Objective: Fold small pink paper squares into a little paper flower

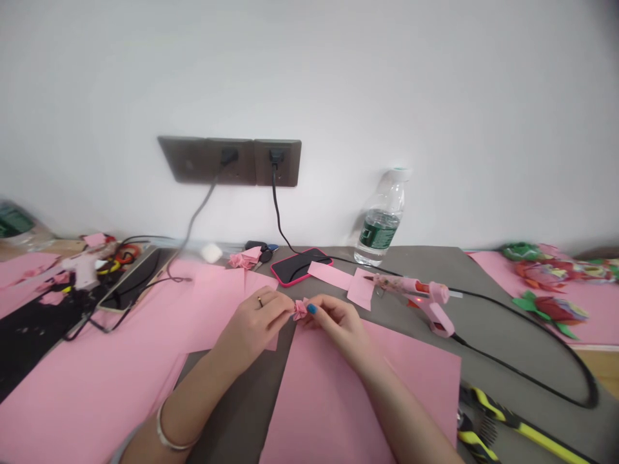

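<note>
A small crumpled pink paper flower (300,310) is pinched between my two hands, above the top edge of a large pink paper sheet (338,393). My left hand (258,322) grips its left side with the fingertips. On the other side, my right hand (336,322) closes thumb and fingers on it. Beyond the hands lie pink paper strips (331,276) and a phone in a pink case (300,266). To the right rests a pink glue gun (413,293), its small red light lit.
A water bottle (380,222) leans near the wall. Yellow-black pliers (493,412) lie front right. Folded paper flowers (556,309) rest at far right. More pink sheets (111,374) and another phone (135,277) lie on the left. Cords run from the wall socket (232,161) across the table.
</note>
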### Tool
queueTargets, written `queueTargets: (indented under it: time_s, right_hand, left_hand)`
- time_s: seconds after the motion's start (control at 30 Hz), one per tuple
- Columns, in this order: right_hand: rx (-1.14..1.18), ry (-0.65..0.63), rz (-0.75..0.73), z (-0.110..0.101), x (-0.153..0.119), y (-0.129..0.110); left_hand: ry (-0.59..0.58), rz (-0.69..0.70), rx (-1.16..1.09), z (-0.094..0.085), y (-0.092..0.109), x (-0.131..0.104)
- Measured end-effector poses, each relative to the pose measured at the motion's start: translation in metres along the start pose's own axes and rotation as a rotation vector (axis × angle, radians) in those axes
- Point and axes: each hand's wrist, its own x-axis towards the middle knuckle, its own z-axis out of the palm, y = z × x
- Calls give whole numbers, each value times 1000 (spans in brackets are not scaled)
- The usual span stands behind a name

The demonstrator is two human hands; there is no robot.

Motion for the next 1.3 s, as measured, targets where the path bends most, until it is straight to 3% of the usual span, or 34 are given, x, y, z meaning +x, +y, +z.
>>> queueTargets:
  time_s: [0.2, 0.4, 0.47, 0.53, 0.63, 0.7, 0.77, 1.0, 1.3]
  right_hand:
    - [-1, -74, 91, -1, -1, -11]
    - [38, -167, 158, -6, -4, -18]
    - [60, -144, 160, -6, -3, -15]
    - [102, -63, 121, -4, -3, -9]
    - [153, 90, 28, -1, -1, 0]
    - [143, 118, 4, 1, -1, 4]
    - [111, 121, -7, 2, 0, 4]
    - [44, 116, -27, 3, 1, 8]
    - [45, 126, -66, 6, 0, 15]
  left_hand:
    - [-129, 40, -24, -4, 5, 0]
    - [-240, -15, -68, -11, 18, 1]
    - [-199, 37, -48, -8, 16, 1]
    - [-83, 67, -42, -4, 10, 0]
    - [107, -126, -126, 2, 1, -1]
    - [101, -243, -196, 5, -1, -1]
    - [54, -271, -232, 7, 2, 0]
    - [52, -181, -183, 9, 13, 3]
    - [63, -84, -101, 9, 12, 2]
